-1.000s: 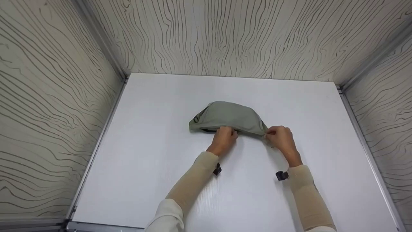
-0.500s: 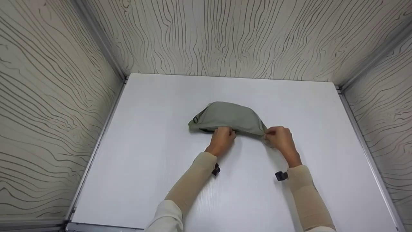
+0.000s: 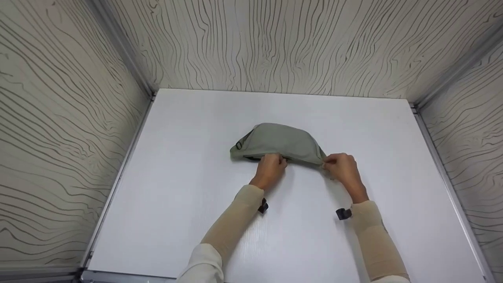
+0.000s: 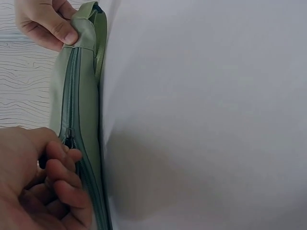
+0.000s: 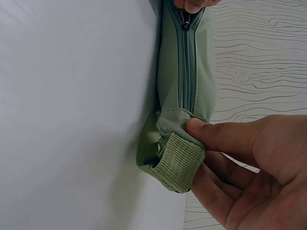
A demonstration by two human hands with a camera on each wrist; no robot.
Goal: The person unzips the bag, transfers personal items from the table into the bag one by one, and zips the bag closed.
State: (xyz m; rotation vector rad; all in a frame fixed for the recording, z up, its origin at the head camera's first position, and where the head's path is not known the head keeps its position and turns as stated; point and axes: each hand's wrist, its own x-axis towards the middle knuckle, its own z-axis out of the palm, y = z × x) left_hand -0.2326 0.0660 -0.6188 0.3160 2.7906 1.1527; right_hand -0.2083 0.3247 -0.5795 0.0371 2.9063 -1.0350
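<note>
A grey-green waist bag point(image 3: 281, 141) lies on the white table, its zipper point(image 5: 187, 72) side facing me. My left hand point(image 3: 270, 171) pinches the zipper's slider point(image 4: 70, 133) around mid-length. Between the slider and the right end the teeth are joined; left of it the zipper parts in a dark gap point(image 3: 251, 158). At the bag's right end, my right hand point(image 3: 342, 169) pinches the fabric corner between thumb and fingers. A folded webbing strap point(image 5: 177, 163) hangs at that corner, beside the right fingers. In the left wrist view, fingers partly cover the zipper pull.
The white table point(image 3: 177, 204) extends around the bag on all sides. Wood-grain patterned panels point(image 3: 251, 47) enclose it at the back and both sides, with metal frame bars point(image 3: 122, 51) at the corners. A black buckle point(image 3: 239, 145) sits at the bag's left end.
My left hand has shifted slightly left along the zipper, taking the slider with it. The right hand keeps its hold on the bag's end, and the bag stays almost in place.
</note>
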